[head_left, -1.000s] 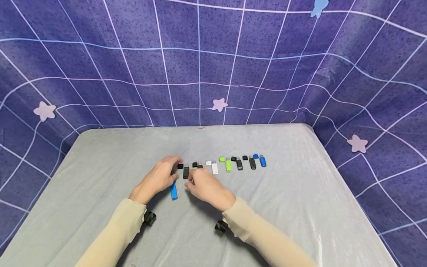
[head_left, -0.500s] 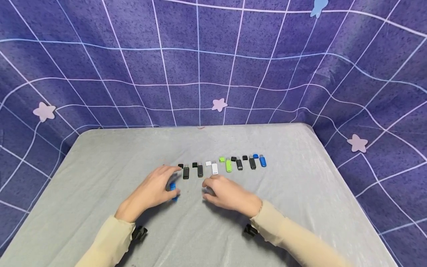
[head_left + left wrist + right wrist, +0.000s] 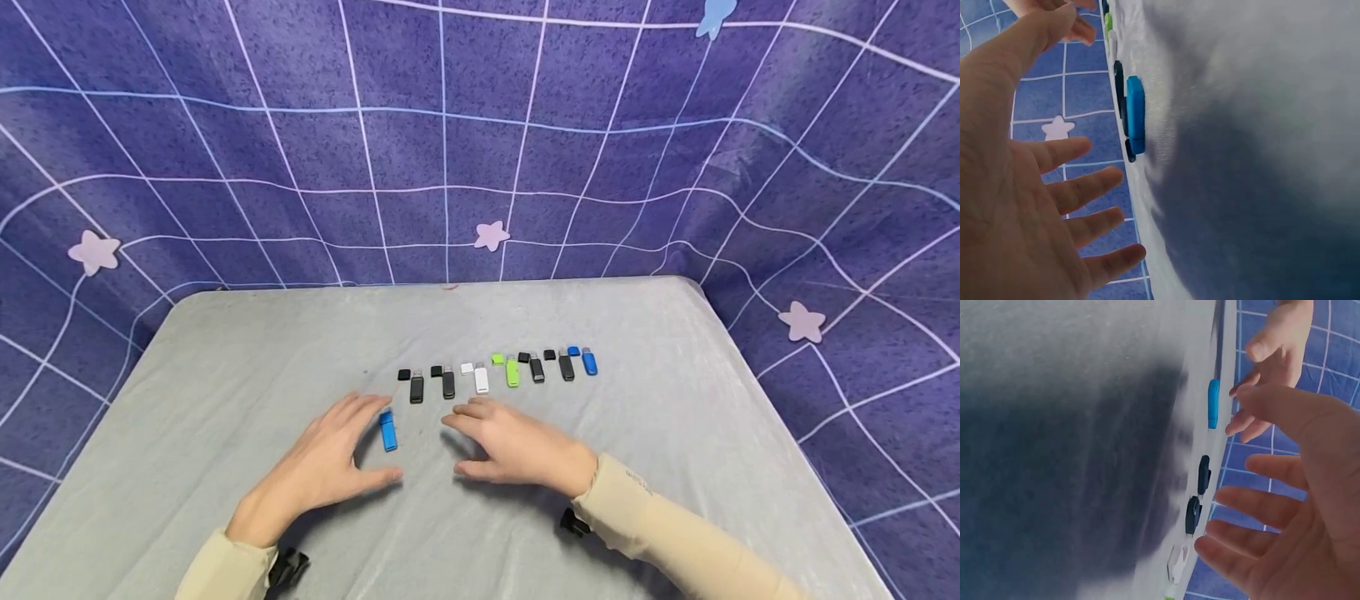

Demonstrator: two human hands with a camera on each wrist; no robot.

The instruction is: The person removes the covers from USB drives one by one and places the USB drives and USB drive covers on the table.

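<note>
A capped blue USB stick (image 3: 388, 431) lies on the cloth between my hands, in front of the row. My left hand (image 3: 322, 458), fingers spread, is beside its left side and holds nothing. To the right, my right hand (image 3: 517, 446) hovers with fingers extended and nothing in its grasp. Behind them runs a row of uncapped sticks: a black USB stick (image 3: 416, 387) at the left end, another black stick (image 3: 448, 383), a white stick (image 3: 482, 379) and a green stick (image 3: 513, 372). In the right wrist view the blue stick (image 3: 1213, 403) appears beyond the right thumb.
Farther right in the row are dark sticks (image 3: 567, 367) and a blue stick (image 3: 590, 362). A loose cap, such as the white cap (image 3: 467, 368), lies by each one. Grey cloth (image 3: 247, 358) covers the table; a purple curtain (image 3: 480, 150) hangs behind.
Both hands have drawn back from the row and their fingers have spread. The right hand has also moved right, uncovering a black stick. The capped blue stick, partly covered before, now shows fully.
</note>
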